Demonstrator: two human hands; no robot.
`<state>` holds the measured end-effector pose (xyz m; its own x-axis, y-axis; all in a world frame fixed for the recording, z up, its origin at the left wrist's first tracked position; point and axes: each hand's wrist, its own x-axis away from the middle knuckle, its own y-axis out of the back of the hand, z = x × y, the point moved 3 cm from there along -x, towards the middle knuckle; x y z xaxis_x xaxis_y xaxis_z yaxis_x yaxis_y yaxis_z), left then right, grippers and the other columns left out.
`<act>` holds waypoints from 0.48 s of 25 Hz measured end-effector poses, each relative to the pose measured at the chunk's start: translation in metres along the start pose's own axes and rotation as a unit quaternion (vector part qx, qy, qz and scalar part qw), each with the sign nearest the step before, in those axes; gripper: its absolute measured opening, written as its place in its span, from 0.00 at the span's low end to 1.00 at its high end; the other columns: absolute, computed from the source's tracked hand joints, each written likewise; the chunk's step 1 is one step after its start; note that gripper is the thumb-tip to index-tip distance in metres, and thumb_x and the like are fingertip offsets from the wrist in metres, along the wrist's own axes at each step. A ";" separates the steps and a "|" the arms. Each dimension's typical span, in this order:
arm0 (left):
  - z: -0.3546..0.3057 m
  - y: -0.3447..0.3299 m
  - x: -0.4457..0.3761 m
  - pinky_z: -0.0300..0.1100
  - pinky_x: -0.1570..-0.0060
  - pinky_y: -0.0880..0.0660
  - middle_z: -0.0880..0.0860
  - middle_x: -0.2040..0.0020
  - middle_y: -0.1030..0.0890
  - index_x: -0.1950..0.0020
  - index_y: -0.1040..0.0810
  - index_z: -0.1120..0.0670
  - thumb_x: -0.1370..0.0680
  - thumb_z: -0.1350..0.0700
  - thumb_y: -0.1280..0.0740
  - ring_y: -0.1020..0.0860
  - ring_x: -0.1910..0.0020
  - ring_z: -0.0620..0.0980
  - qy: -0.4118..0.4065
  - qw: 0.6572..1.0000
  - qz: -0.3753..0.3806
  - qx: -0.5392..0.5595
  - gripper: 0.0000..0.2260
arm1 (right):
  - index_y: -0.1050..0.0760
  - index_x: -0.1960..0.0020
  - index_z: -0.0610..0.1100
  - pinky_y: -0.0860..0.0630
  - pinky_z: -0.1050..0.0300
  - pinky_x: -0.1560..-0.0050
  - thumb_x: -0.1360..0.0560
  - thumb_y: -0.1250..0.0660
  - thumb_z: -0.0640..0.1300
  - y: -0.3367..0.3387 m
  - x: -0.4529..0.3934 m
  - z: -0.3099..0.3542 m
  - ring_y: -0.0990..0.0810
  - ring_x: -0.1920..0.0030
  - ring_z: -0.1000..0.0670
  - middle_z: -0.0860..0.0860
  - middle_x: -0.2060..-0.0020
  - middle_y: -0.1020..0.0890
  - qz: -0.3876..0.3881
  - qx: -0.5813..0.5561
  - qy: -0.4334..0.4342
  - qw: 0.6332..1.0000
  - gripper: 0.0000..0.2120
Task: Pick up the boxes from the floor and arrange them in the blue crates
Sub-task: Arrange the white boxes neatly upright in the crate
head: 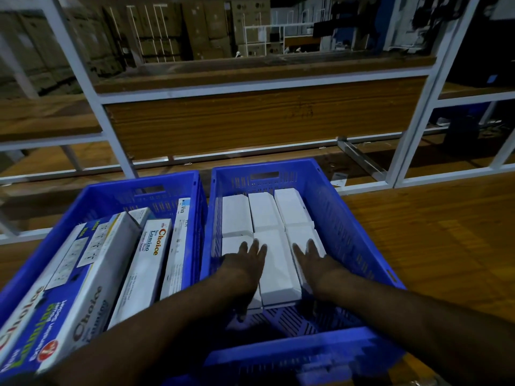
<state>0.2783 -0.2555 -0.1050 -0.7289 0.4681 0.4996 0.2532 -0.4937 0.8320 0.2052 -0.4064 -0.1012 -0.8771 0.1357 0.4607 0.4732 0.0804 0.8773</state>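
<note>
Two blue crates stand side by side on the wooden floor. The right crate (348,218) holds several plain white boxes (264,211) laid flat in two rows. My left hand (245,263) lies flat with straight fingers on the near left white box. My right hand (313,260) lies flat on the near right white box. Between my hands a near middle white box (278,271) shows. The left crate (106,196) is packed with long printed "Choice Lumino" boxes (145,263) standing on edge.
A white metal rack frame (111,129) with wooden shelves stands right behind the crates. Wooden floor (432,232) stretches to the right of the right crate. Stacked cardboard cartons (172,26) fill the dim background.
</note>
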 end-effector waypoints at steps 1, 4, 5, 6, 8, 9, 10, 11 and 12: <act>-0.006 -0.001 0.002 0.69 0.34 0.31 0.58 0.18 0.65 0.19 0.67 0.57 0.23 0.56 0.27 0.56 0.19 0.64 0.006 1.000 -0.021 -0.022 0.51 | 0.72 0.22 0.44 0.28 0.41 0.36 0.21 0.34 0.51 -0.001 0.000 0.005 0.31 0.32 0.30 0.33 0.23 0.63 -0.023 0.057 0.015 0.998 0.49; -0.016 -0.003 0.002 0.71 0.39 0.28 0.60 0.18 0.63 0.19 0.66 0.58 0.18 0.58 0.35 0.55 0.19 0.66 0.026 0.997 -0.058 -0.051 0.42 | 0.72 0.22 0.40 0.23 0.38 0.45 0.26 0.30 0.59 -0.002 -0.007 0.012 0.24 0.40 0.27 0.29 0.24 0.59 -0.052 0.147 0.042 0.987 0.57; -0.016 -0.003 0.000 0.71 0.39 0.27 0.61 0.18 0.63 0.19 0.66 0.58 0.17 0.58 0.36 0.54 0.19 0.67 0.030 0.996 -0.061 -0.052 0.41 | 0.72 0.22 0.41 0.21 0.37 0.48 0.28 0.28 0.59 -0.001 -0.011 0.012 0.22 0.44 0.28 0.28 0.24 0.58 -0.067 0.152 0.050 0.985 0.59; -0.015 -0.003 -0.003 0.72 0.39 0.28 0.61 0.18 0.62 0.19 0.66 0.58 0.17 0.57 0.36 0.54 0.20 0.67 0.032 0.996 -0.064 -0.051 0.41 | 0.72 0.23 0.41 0.19 0.38 0.52 0.29 0.27 0.59 0.000 -0.016 0.012 0.21 0.48 0.28 0.27 0.25 0.56 -0.081 0.151 0.055 0.984 0.61; -0.014 -0.002 -0.006 0.73 0.38 0.29 0.61 0.18 0.62 0.19 0.66 0.58 0.17 0.56 0.36 0.54 0.20 0.67 0.036 0.997 -0.060 -0.046 0.40 | 0.72 0.23 0.42 0.18 0.39 0.57 0.30 0.26 0.60 -0.001 -0.022 0.010 0.19 0.52 0.30 0.26 0.25 0.54 -0.100 0.150 0.070 0.981 0.62; -0.014 -0.002 -0.007 0.73 0.37 0.30 0.61 0.18 0.62 0.19 0.66 0.58 0.16 0.56 0.37 0.55 0.20 0.68 0.038 0.996 -0.059 -0.046 0.40 | 0.71 0.22 0.41 0.18 0.40 0.57 0.30 0.27 0.60 -0.003 -0.024 0.009 0.19 0.53 0.30 0.26 0.25 0.54 -0.102 0.153 0.075 0.980 0.61; -0.015 -0.002 -0.008 0.73 0.37 0.30 0.61 0.18 0.62 0.19 0.66 0.58 0.17 0.55 0.36 0.55 0.20 0.68 0.041 0.996 -0.058 -0.046 0.40 | 0.71 0.22 0.41 0.18 0.40 0.58 0.30 0.27 0.60 -0.003 -0.024 0.009 0.19 0.53 0.31 0.26 0.25 0.53 -0.102 0.155 0.077 0.980 0.61; -0.016 -0.002 -0.009 0.74 0.36 0.31 0.62 0.18 0.62 0.19 0.66 0.58 0.17 0.54 0.36 0.55 0.20 0.68 0.042 0.996 -0.058 -0.047 0.41 | 0.70 0.22 0.41 0.18 0.40 0.57 0.30 0.27 0.60 -0.003 -0.024 0.008 0.19 0.53 0.31 0.26 0.25 0.52 -0.107 0.158 0.078 0.979 0.61; -0.017 -0.003 -0.009 0.74 0.36 0.32 0.62 0.18 0.62 0.19 0.66 0.58 0.17 0.54 0.35 0.56 0.20 0.68 0.045 0.996 -0.057 -0.050 0.42 | 0.70 0.22 0.41 0.18 0.39 0.57 0.31 0.27 0.61 -0.003 -0.024 0.008 0.19 0.52 0.30 0.26 0.25 0.52 -0.114 0.162 0.078 0.977 0.61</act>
<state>0.2730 -0.2708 -0.1165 -0.8046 0.4598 0.3758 0.1038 -0.5143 0.8513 0.2255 -0.4023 -0.1160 -0.9529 -0.0725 0.2945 0.2423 0.4021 0.8830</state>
